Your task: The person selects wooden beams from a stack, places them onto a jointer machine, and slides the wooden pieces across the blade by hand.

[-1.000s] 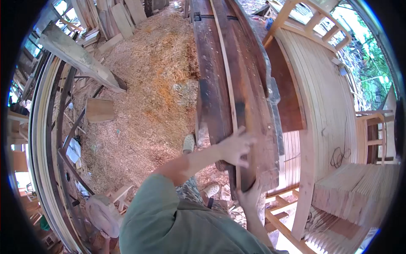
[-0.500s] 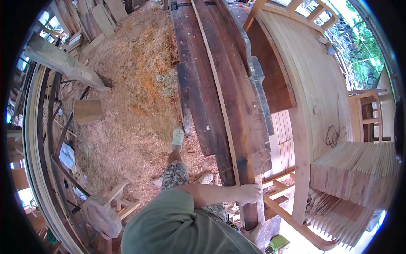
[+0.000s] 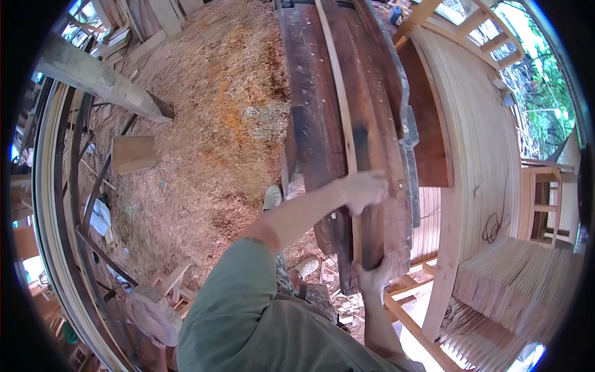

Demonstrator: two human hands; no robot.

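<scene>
My left hand (image 3: pixel 367 191) reaches across a pale wooden strip (image 3: pixel 344 118) and a brown wooden board (image 3: pixel 372 239), its fingers curled down on them. Nearer my body, my right hand (image 3: pixel 374 276) is closed around the near end of the board. Both lie lengthwise on a long, dark, worn wooden bench (image 3: pixel 310 80). A dark patch shows on the brown surface just beyond my left hand. The undersides of the fingers are hidden.
Shavings (image 3: pixel 211 124) cover the floor on the left. A slanted post (image 3: pixel 102 84) and a wooden block (image 3: pixel 134 154) are there too. On the right stand a slatted wooden panel (image 3: pixel 477 130) and stacked thin boards (image 3: pixel 514 276). Offcuts (image 3: pixel 353 307) lie below the bench.
Both hands have moved forward along the bench, away from my body, and the brown board with its dark patch has moved with them. The view has shifted slightly.
</scene>
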